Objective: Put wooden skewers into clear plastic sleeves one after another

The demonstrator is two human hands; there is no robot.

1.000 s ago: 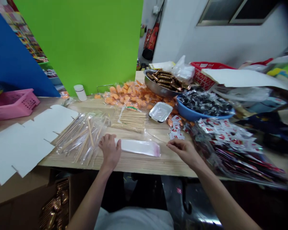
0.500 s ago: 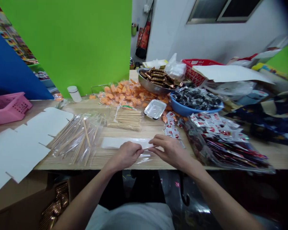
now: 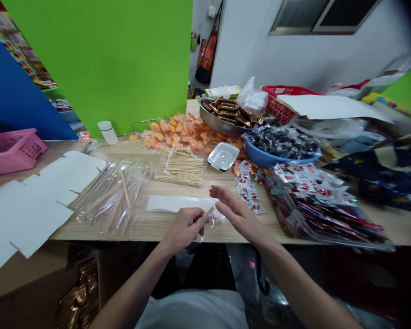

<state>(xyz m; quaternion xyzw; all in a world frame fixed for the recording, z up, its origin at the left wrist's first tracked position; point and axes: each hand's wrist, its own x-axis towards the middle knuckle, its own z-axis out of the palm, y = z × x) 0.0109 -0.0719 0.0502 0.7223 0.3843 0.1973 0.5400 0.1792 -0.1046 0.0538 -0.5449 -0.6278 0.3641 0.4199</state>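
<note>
My left hand pinches a short-showing wooden stick, its end pointing up and right past the thumb. Clear plastic film hangs under those fingers; its full shape is hidden. Close on the right is my right hand, fingers stretched out and holding nothing that I can see. Behind both hands lies a long white strip that looks like stacked plastic sleeves. Farther back rests a bundle of thin wooden sticks in a clear bag. To the left, clear sleeves with wooden sticks lie in a loose pile.
Orange wrapped pieces, a foil tray, a metal bowl of brown-wrapped bars and a blue basin stand behind. Right is a clear tray of packets. Left are white card and a pink basket.
My right hand has come away from the stick and its fingers have straightened. My left hand keeps the stick, whose end now tilts upward.
</note>
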